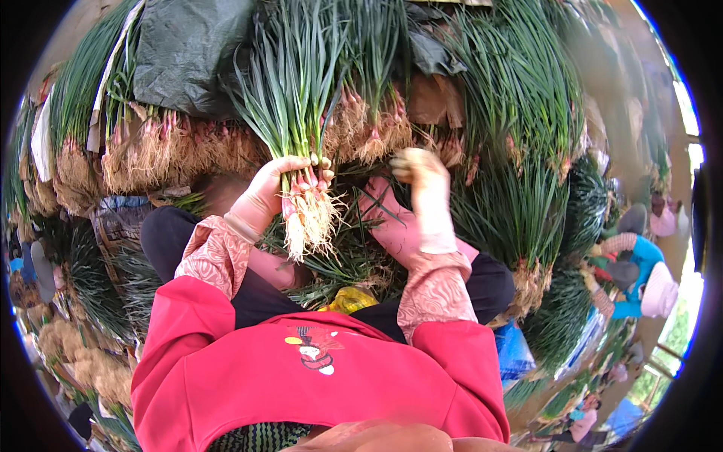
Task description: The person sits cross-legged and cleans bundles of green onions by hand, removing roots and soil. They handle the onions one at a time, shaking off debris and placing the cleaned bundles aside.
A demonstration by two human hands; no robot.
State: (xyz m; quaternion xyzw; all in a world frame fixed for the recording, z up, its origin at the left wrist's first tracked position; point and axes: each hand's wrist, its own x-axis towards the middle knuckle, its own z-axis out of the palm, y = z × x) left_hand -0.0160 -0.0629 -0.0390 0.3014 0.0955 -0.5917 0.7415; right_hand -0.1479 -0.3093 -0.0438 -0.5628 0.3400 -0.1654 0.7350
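My left hand [264,189], in a pale glove, is closed around the lower stems of a bunch of spring onions [296,116]. The green leaves fan out upward, away from me. Below the fingers hang pinkish bulbs and a tangle of pale roots [309,223]. To the right of the bunch, and apart from it, my right hand [421,175] is gloved and blurred by motion. Its fingers look bent, but whether anything is in them cannot be made out. Loose green leaves [344,271] lie between my legs, under the bunch.
Rows of rooted spring onions [169,147] lie in front, partly under a dark plastic sheet [186,53]. More bunches [514,209] lie at the right. A yellow plastic bag [351,299] sits by my lap. A person in blue sleeves [644,277] works at far right.
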